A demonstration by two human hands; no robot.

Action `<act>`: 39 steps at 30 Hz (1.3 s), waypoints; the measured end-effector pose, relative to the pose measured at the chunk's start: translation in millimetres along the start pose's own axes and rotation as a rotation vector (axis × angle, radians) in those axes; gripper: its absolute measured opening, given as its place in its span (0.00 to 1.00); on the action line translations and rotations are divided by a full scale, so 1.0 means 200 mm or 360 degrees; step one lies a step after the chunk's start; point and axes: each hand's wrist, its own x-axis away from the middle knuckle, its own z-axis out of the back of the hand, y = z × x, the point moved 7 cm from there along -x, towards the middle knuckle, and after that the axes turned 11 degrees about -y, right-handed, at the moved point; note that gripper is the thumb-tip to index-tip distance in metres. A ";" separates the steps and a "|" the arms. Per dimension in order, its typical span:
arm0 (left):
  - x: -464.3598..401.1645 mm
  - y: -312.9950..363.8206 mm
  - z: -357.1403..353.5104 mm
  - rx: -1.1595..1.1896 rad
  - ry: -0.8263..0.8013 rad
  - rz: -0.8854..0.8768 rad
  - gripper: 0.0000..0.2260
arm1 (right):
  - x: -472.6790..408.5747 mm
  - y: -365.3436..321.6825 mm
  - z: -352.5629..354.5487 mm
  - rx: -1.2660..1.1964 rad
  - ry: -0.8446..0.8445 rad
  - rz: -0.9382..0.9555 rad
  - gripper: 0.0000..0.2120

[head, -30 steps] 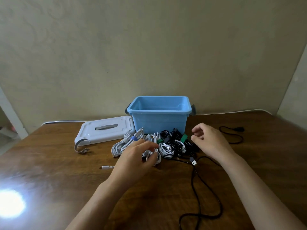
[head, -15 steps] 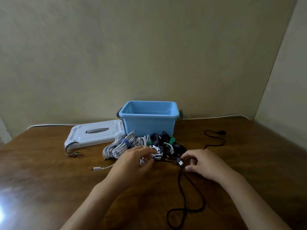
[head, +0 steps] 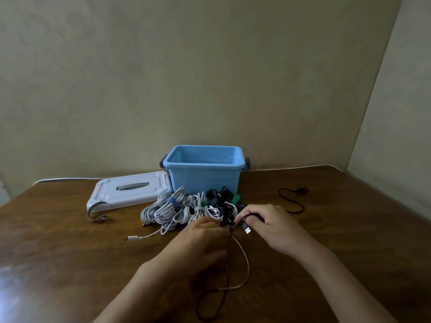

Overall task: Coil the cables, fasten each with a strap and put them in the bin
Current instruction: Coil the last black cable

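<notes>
An open blue bin point(head: 204, 177) stands at the back of the wooden table point(head: 70, 252). In front of it lies a pile of coiled white and black cables point(head: 186, 206) bound with blue, green and grey straps. My right hand point(head: 270, 224) pinches a black cable near its USB plug point(head: 246, 229). That black cable point(head: 224, 297) trails toward me in a loop. My left hand point(head: 198, 243) is at the pile's near edge, fingers curled around the same black cable beside the plug. A thin white cable point(head: 243, 259) hangs down between my hands.
The bin's white lid point(head: 130, 191) lies flat to the left of the bin, a grey clip point(head: 96, 215) at its near corner. A loose black cable point(head: 291, 199) lies to the right of the bin. A white plug end point(head: 133, 238) sticks out left of the pile.
My right hand has lifted the black cable's plug end off the table and now pinches it. My left hand moved right to meet it. The camera tilted up a little.
</notes>
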 end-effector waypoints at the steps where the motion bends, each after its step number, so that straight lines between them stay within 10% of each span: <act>1: 0.00 0.01 0.01 0.0013 0.0019 -0.0022 0.08 | -0.01 -0.03 0.00 -0.0006 0.0039 -0.0001 0.12; 14: 0.06 -0.08 0.14 0.0517 0.0355 0.0407 0.13 | -0.08 -0.12 -0.01 -0.0495 -0.0012 0.0206 0.15; 30: 0.16 0.02 0.40 0.1356 0.0833 -0.0057 0.13 | -0.12 -0.08 -0.19 0.0180 -0.0251 -0.0021 0.21; 35: 0.15 -0.04 0.38 0.1171 0.0597 -0.0032 0.09 | -0.12 -0.14 -0.16 0.0226 -0.0026 0.0090 0.09; 39: 0.12 -0.11 0.27 0.0980 0.0268 0.0126 0.29 | -0.10 -0.22 -0.11 0.0071 0.0045 0.0286 0.07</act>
